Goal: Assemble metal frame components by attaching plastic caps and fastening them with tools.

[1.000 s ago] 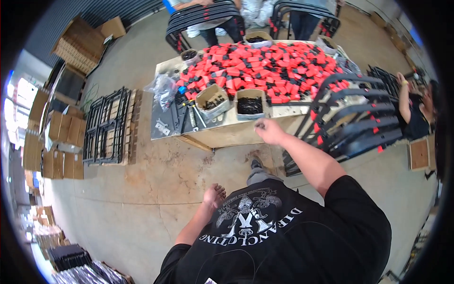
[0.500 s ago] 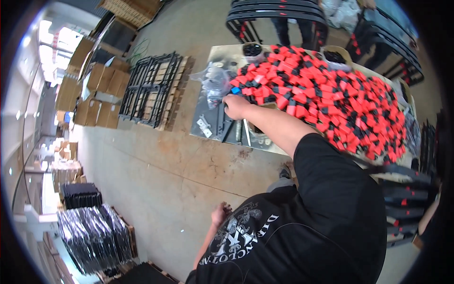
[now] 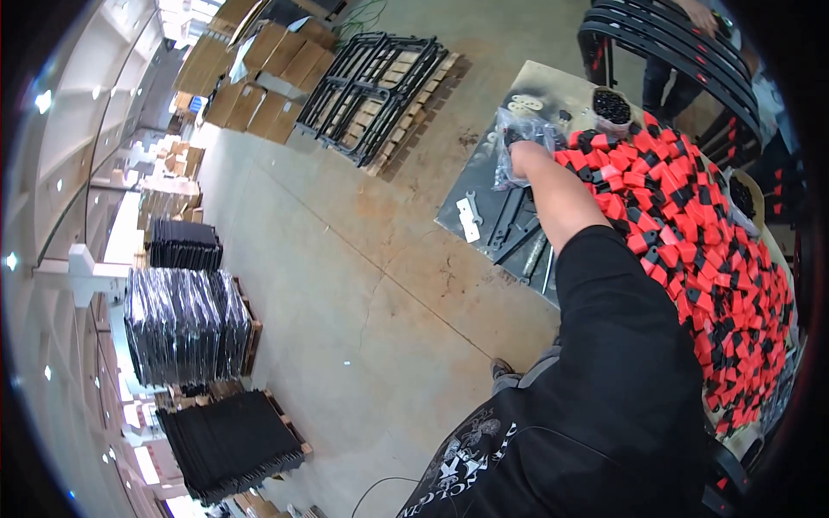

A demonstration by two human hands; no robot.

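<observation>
My right hand [image 3: 527,159] reaches over the table's left part into or onto a crumpled clear plastic bag [image 3: 509,174]. Its fingers are hidden by the bag and by the hand itself. Close by on the dark tabletop lie flat black metal bars [image 3: 504,221], a grey wrench [image 3: 474,207] and a white plate with holes [image 3: 467,223]. A metal cylinder [image 3: 534,257] and a thin rod [image 3: 549,271] lie under my forearm's near side. To the right spreads a large heap of red and black plastic pieces [image 3: 682,207]. My left hand is out of view.
A tub of small black parts [image 3: 611,110] stands at the table's far edge, another tub [image 3: 744,200] at the right. Black frames [image 3: 673,43] rise behind, beside another person's hand [image 3: 698,15]. Black frames on a pallet [image 3: 371,95] and wrapped stacks [image 3: 186,326] stand left.
The view has swung left, so the table appears further right. My right hand has moved from beside the black bars to the plastic bag. My left hand has left the picture.
</observation>
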